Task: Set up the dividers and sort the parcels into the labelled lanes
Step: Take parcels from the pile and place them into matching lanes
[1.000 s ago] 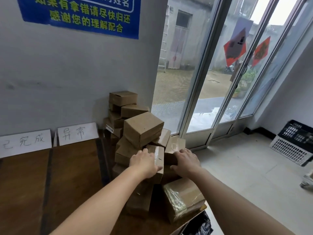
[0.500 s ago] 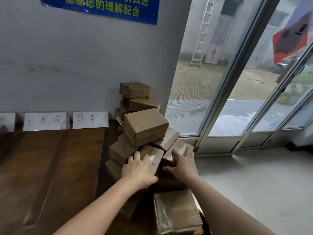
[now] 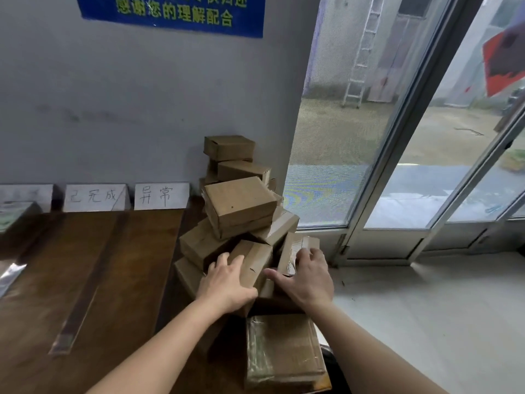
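A loose heap of brown cardboard parcels (image 3: 240, 206) is stacked in the table's right corner against the wall. My left hand (image 3: 227, 282) lies flat on a small parcel (image 3: 255, 261) at the front of the heap. My right hand (image 3: 308, 275) grips the side of a taped parcel (image 3: 295, 244) just right of it. A plastic-wrapped parcel (image 3: 279, 348) lies flat near the table's front edge. White lane labels (image 3: 162, 195) (image 3: 95, 197) lean against the wall. A thin divider strip (image 3: 82, 302) lies on the wooden table (image 3: 127, 280).
The table's right edge drops to a pale tiled floor (image 3: 426, 322). Glass sliding doors (image 3: 412, 137) stand to the right of the heap. A blue notice (image 3: 176, 12) hangs on the grey wall. A shiny bag (image 3: 10, 277) lies at the far left.
The view has swung left and down. My right hand moved forward from the dark parcel and took hold of the taped parcel's side. My left hand stays on the small parcel.
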Demonstrator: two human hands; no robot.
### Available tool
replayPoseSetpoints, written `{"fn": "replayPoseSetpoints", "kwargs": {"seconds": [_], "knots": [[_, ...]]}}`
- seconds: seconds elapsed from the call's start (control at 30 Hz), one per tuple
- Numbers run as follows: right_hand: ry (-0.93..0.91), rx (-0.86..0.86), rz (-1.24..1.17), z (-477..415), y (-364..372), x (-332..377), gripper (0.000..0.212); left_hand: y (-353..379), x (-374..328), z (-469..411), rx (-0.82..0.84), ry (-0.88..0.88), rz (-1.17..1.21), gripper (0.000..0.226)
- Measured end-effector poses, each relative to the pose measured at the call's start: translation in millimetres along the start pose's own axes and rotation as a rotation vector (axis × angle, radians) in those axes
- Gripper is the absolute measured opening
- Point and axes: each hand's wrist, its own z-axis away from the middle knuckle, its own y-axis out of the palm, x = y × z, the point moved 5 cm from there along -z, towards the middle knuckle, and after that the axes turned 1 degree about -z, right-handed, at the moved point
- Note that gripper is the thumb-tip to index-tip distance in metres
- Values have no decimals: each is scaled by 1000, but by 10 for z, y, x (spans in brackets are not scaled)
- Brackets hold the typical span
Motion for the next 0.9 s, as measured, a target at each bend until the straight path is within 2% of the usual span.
{"fn": "replayPoseSetpoints", "kwargs": {"seconds": [0.1,0.27,0.37,0.5,0.6,0.7,0.8,0.9], "knots": [[73,18,21,-17,82,30,82,29,-8,19,-12,5,1,90],[126,-168,-83,89,-119,-103,65,28,18,59,-57,11,150,88],[109,-310,-237,216,-275,-200,62,7,-21,137,-58,29,350,91],[116,-515,-561,418,-470,-247,73,-21,-73,289,-34,53,701,85],[162,-586,-879,524,-528,-292,55,-28,-88,429,24,74,1048,69],[261,-450,-1292,533,-489,-230,42,-89,-160,618,83,142,1447,42],[335,-220,-1493,529,-403,-96,36,-105,-176,761,81,178,1670,47],[359,-80,-1679,560,-352,49,29,-166,-156,841,21,232,1803,42]]}}
